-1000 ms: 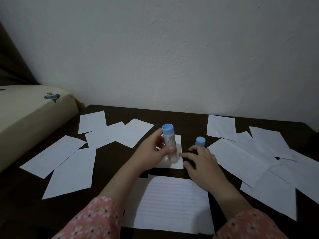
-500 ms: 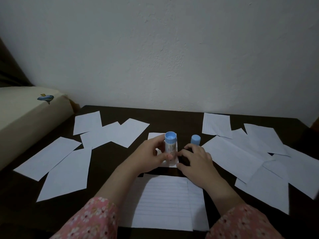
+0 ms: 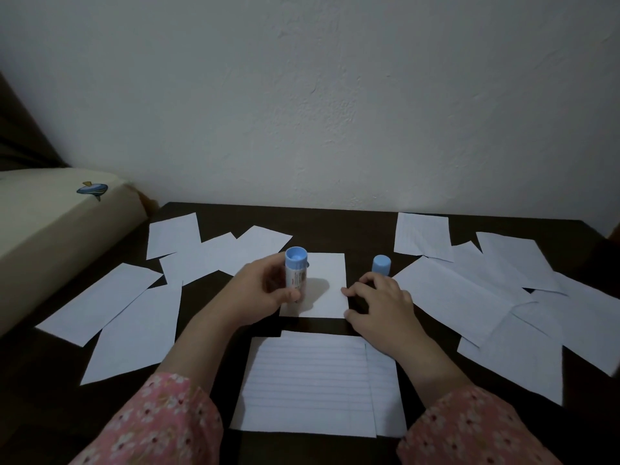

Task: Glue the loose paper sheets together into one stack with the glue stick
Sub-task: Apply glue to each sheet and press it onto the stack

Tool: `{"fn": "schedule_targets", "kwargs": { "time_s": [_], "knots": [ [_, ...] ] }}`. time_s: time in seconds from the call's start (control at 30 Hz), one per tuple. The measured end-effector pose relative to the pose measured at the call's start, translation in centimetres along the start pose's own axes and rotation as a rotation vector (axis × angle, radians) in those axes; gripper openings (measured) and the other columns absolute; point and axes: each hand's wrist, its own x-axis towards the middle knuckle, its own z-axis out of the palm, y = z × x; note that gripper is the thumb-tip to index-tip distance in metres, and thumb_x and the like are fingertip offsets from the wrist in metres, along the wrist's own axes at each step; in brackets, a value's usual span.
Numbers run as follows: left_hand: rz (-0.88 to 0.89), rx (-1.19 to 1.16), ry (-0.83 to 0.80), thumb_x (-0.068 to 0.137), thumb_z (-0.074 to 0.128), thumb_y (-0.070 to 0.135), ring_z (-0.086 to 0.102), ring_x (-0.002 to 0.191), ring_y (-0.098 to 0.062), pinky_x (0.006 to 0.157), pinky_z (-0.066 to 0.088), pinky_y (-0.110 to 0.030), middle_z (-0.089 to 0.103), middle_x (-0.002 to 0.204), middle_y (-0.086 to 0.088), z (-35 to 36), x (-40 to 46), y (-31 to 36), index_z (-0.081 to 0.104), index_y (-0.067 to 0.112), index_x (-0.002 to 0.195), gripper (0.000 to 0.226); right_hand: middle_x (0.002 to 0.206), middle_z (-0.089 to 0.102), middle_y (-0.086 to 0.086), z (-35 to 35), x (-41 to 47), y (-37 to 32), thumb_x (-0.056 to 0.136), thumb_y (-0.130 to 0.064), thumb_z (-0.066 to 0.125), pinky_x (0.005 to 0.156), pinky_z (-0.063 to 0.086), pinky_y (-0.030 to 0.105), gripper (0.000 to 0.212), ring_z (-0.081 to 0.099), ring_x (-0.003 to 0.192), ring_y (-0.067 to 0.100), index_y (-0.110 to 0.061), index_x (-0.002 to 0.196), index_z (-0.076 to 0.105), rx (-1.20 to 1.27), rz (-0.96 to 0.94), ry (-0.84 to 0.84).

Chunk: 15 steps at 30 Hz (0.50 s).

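My left hand (image 3: 258, 293) grips a white glue stick (image 3: 296, 275) with a blue end up, its lower end pressed on the left edge of a small white sheet (image 3: 327, 286) in the table's middle. My right hand (image 3: 380, 302) rests with fingers spread on that sheet's right edge, holding nothing. The blue cap (image 3: 381, 264) stands alone just beyond the right hand. A stack of lined sheets (image 3: 312, 384) lies close to me, between my forearms.
Several loose white sheets lie scattered on the left (image 3: 134, 327) and on the right (image 3: 469, 297) of the dark table (image 3: 335, 223). A cream cushion (image 3: 50, 236) borders the table's left side. A white wall rises behind.
The left hand has shifted the glue stick left across the small sheet. The right hand has slid from beside the stick to the sheet's right edge, so more of the sheet shows.
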Motion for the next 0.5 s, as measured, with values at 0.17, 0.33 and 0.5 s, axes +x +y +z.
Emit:
{"fn": "schedule_targets", "kwargs": {
  "time_s": [0.17,0.33,0.5],
  "knots": [
    [-0.011,-0.028,0.033,0.084,0.070,0.016,0.053,0.107,-0.008,0.096,0.046,-0.036,0.057,0.112,0.016,-0.4,-0.5,-0.3,0.054,0.041,0.117,0.045,0.137,0.035,-0.009,-0.1,0.0,-0.1,0.091,-0.036,0.055,0.109,0.020,0.035,0.037,0.026,0.132,0.012,-0.035,0.128,0.053,0.007,0.002,-0.002],
    [-0.001,-0.069,0.117,0.082,0.072,0.017,0.056,0.107,-0.012,0.092,0.049,-0.035,0.059,0.115,0.011,-0.5,-0.6,-0.7,0.055,0.033,0.122,0.046,0.139,0.034,-0.009,-0.3,-0.2,-0.2,0.091,-0.038,0.054,0.110,0.020,0.035,0.038,0.024,0.133,0.011,-0.036,0.129,0.052,0.007,0.001,-0.017],
    [0.124,-0.576,0.477,0.086,0.062,0.014,0.059,0.096,-0.015,0.074,0.050,-0.025,0.061,0.108,0.002,-0.4,-0.4,-0.9,0.055,0.018,0.120,0.034,0.132,0.036,-0.009,-0.6,-0.5,-0.4,0.086,-0.045,0.060,0.108,0.022,0.034,0.038,0.027,0.129,0.012,-0.035,0.122,0.055,0.014,-0.042,-0.045]
  ]
}}
